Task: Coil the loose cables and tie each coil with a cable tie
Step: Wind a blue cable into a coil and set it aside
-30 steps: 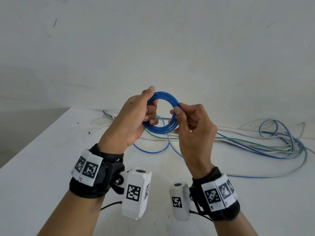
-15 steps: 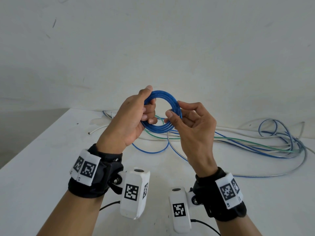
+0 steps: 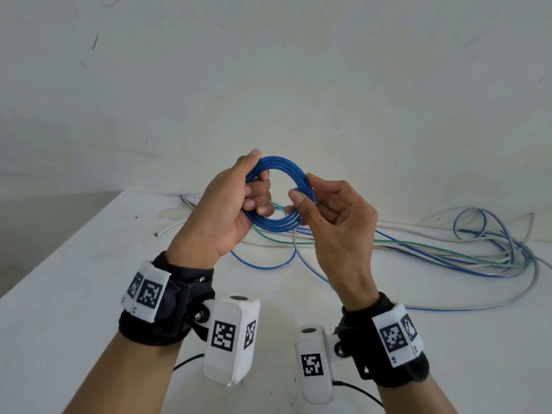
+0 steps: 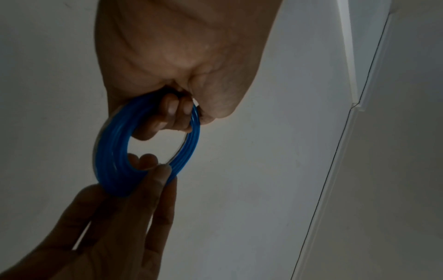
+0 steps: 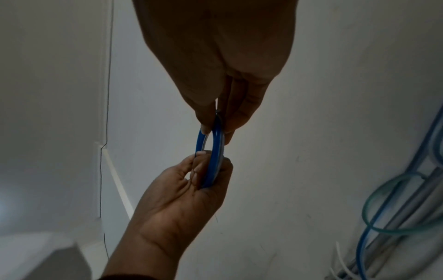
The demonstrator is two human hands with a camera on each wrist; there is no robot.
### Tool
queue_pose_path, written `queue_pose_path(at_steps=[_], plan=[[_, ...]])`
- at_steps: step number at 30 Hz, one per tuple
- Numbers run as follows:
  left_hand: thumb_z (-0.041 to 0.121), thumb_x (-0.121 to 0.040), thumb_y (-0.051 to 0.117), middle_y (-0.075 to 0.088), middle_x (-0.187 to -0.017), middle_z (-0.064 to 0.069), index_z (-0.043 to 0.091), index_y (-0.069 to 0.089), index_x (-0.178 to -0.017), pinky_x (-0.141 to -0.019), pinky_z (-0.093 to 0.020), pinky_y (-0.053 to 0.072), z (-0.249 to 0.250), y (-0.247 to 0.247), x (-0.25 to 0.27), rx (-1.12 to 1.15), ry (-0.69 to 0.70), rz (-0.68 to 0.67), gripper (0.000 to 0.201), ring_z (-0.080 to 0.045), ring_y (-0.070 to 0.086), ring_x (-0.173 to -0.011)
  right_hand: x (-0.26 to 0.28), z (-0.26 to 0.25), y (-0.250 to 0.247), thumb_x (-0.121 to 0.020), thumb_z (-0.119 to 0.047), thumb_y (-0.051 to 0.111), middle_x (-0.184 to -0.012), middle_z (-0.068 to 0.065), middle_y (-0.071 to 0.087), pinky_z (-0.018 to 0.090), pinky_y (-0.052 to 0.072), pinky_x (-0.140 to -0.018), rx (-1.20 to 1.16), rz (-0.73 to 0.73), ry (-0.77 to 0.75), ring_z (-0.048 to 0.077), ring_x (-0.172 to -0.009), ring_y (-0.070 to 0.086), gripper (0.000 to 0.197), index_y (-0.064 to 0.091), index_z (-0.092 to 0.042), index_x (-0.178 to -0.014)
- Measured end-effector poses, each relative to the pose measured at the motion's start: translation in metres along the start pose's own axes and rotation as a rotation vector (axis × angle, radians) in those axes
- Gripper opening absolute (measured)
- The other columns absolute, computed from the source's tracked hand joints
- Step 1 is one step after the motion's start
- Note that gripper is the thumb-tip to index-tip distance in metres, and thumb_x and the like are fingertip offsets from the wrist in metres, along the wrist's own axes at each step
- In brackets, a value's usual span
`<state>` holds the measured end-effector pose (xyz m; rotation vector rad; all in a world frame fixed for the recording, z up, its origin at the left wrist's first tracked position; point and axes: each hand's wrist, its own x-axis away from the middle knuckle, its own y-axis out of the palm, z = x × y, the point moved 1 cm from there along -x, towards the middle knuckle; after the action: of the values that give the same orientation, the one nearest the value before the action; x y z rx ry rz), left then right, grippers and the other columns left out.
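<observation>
A small coil of blue cable point(image 3: 282, 165) point(image 4: 115, 170) point(image 5: 217, 147) is held up in the air above the white table point(image 3: 74, 279). My left hand point(image 3: 236, 201) grips the coil's left side, fingers curled through its middle and thumb on top. My right hand point(image 3: 325, 204) pinches the coil's right side between thumb and fingers. A blue strand point(image 3: 263, 265) lies looped on the table below the coil. No cable tie shows in any view.
A loose tangle of blue, green, white and grey cables point(image 3: 478, 252) point(image 5: 395, 217) lies along the table's far right, against the pale wall point(image 3: 268, 85). A white cable end point(image 3: 167, 230) rests at the far left of the table.
My right wrist has turned so the palm faces me more, and its thumb has slid down the coil's right side. The left hand keeps its grip.
</observation>
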<state>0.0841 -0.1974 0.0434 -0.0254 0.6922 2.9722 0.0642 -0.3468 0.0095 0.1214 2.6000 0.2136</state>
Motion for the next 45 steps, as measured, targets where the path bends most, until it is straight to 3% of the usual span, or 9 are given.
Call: queue_pose_path(at_steps=[6,10,16,21,26,34,38,42,45], plan=[[0.034,-0.107,0.042,0.022,-0.052,0.006,0.012,0.047,-0.076,-0.045,-0.021,0.03,0.001,-0.003,-0.001,0.046,-0.005,-0.006,0.039,-0.009,0.02,-0.045,-0.004,-0.006,-0.005,-0.089,0.001,0.072,-0.095,0.014,0.078,0.024,0.058,-0.069,-0.081,-0.098,0.095,0.024,-0.077,0.077,0.026,0.068,-0.008,-0.113],[0.034,-0.107,0.042,0.024,-0.052,0.006,0.012,0.048,-0.075,-0.046,-0.022,0.033,0.0,0.0,-0.001,0.008,-0.005,0.004,0.039,-0.01,0.022,-0.045,-0.004,-0.003,-0.005,-0.087,0.002,0.074,-0.09,0.01,0.078,0.026,0.059,-0.072,-0.043,-0.06,0.055,0.025,-0.077,0.077,0.025,0.07,-0.011,-0.108],[0.021,-0.106,0.039,0.063,-0.066,-0.005,0.001,0.067,-0.099,-0.067,-0.031,0.053,0.006,-0.017,-0.001,-0.574,0.1,0.006,0.035,-0.018,0.059,-0.06,-0.01,-0.002,-0.015,-0.084,0.003,0.077,-0.088,0.005,0.079,0.027,0.06,-0.075,0.09,-0.175,0.052,0.023,-0.075,0.077,0.027,0.073,-0.017,-0.102],[0.043,-0.103,0.05,0.059,-0.062,-0.002,0.001,0.068,-0.095,-0.071,-0.039,0.054,-0.002,-0.019,0.004,-0.82,0.035,-0.244,0.045,-0.016,0.054,-0.057,-0.013,-0.002,-0.023,-0.085,0.004,0.076,-0.094,0.004,0.08,0.033,0.061,-0.081,0.191,-0.413,0.096,0.026,-0.08,0.077,0.027,0.076,-0.018,-0.102],[0.045,-0.106,0.042,0.033,-0.055,0.009,0.011,0.055,-0.078,-0.054,-0.023,0.039,-0.003,-0.013,0.008,-0.756,-0.088,-0.275,0.046,-0.008,0.031,-0.048,-0.012,-0.006,-0.024,-0.085,0.001,0.077,-0.092,0.002,0.079,0.031,0.061,-0.081,0.238,-0.432,0.075,0.026,-0.082,0.077,0.029,0.076,-0.022,-0.103],[0.043,-0.105,0.043,0.023,-0.056,0.009,0.011,0.049,-0.074,-0.048,-0.021,0.029,0.0,-0.005,0.009,-0.592,-0.003,-0.241,0.045,-0.01,0.021,-0.05,-0.013,-0.014,-0.023,-0.084,-0.005,0.079,-0.088,0.006,0.079,0.037,0.063,-0.076,0.221,-0.292,-0.008,0.026,-0.074,0.077,0.017,0.067,-0.011,-0.095],[0.041,-0.106,0.046,0.021,-0.057,0.006,0.01,0.05,-0.076,-0.048,-0.023,0.027,0.002,-0.005,0.008,-0.495,-0.019,-0.191,0.042,-0.011,0.019,-0.049,-0.014,-0.013,-0.023,-0.083,-0.01,0.078,-0.094,0.004,0.079,0.04,0.063,-0.08,0.193,-0.309,0.01,0.026,-0.079,0.078,0.02,0.071,-0.015,-0.101],[0.038,-0.107,0.044,0.03,-0.055,0.005,0.008,0.054,-0.08,-0.052,-0.026,0.038,0.001,-0.007,0.006,-0.516,-0.005,-0.198,0.042,-0.011,0.027,-0.049,-0.014,-0.013,-0.025,-0.085,-0.002,0.078,-0.093,0.002,0.079,0.04,0.063,-0.081,0.234,-0.313,-0.013,0.024,-0.078,0.077,0.027,0.072,-0.021,-0.103],[0.038,-0.108,0.042,0.055,-0.061,-0.002,0.006,0.06,-0.084,-0.076,-0.047,0.054,-0.001,-0.012,0.005,-0.703,0.045,-0.232,0.043,-0.017,0.051,-0.057,-0.014,-0.01,-0.028,-0.084,0.0,0.078,-0.093,0.001,0.079,0.039,0.063,-0.083,0.259,-0.342,0.009,0.023,-0.08,0.077,0.028,0.074,-0.021,-0.101]])
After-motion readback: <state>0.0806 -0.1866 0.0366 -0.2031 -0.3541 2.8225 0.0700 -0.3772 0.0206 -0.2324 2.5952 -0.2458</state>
